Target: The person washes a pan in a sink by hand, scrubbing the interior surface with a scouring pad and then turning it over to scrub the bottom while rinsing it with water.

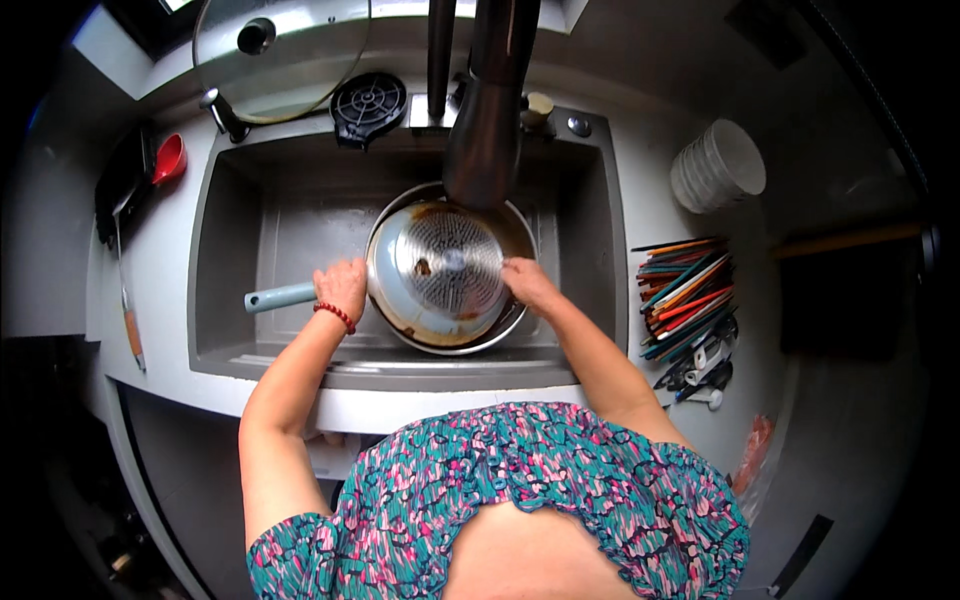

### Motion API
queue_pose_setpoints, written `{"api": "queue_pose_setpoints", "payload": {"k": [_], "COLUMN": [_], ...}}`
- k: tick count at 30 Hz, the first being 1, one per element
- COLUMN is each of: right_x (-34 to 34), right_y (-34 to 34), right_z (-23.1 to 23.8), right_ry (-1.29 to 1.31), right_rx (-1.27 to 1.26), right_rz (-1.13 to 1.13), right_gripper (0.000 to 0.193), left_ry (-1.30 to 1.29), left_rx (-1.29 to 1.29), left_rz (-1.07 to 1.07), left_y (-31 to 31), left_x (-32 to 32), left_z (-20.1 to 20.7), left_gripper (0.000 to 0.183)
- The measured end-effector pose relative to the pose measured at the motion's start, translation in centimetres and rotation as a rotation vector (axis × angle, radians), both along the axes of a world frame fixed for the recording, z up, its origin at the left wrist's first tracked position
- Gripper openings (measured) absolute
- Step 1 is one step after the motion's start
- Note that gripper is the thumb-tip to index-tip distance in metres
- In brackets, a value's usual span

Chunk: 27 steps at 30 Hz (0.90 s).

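A light blue frying pan point(390, 255) is turned bottom up over a round metal pot or basin point(527, 235) in the sink. Its silvery, dotted base carries brown burnt stains, and more brown marks run along its side. My left hand point(342, 288), with a red bead bracelet at the wrist, is closed round the pan's handle point(280, 297) close to the body. On the opposite side, my right hand point(530, 285) has its bent fingers closed on the pan's right edge. What lies beneath those fingers is hidden.
A dark faucet point(485, 130) hangs over the grey sink point(225, 240). A glass lid point(300, 60) leans behind it. To the right are stacked white bowls point(715, 165) and many coloured chopsticks point(690, 295); a red ladle point(170, 158) lies at left.
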State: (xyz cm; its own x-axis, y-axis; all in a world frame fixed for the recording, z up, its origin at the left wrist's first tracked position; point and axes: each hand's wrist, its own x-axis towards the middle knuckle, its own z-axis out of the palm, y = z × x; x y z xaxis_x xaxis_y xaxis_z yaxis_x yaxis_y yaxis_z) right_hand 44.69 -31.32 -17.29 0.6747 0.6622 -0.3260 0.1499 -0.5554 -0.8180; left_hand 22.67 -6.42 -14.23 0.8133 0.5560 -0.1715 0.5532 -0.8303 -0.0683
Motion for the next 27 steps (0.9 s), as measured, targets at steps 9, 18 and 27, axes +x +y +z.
{"api": "queue_pose_setpoints", "payload": {"k": [9, 18, 27], "right_x": [-0.6, 0.8, 9.3], "right_y": [2.2, 3.3, 3.9], "right_z": [1.4, 9.3, 43.2], "right_ry": [-0.204, 0.271, -1.028], "right_rx": [-0.22, 0.376, 1.144], "right_rz": [0.152, -0.089, -0.26], "right_gripper": [0.033, 0.016, 0.025], "left_ry": [0.005, 0.256, -0.885], "left_rx": [-0.352, -0.158, -0.93], "left_rz": [0.093, -0.126, -0.791], "left_y": [1.3, 0.7, -9.9], "left_x": [-0.2, 1.0, 5.8], "left_z": [-3.5, -2.0, 25.8], "left_gripper": [0.027, 0.03, 0.041]}}
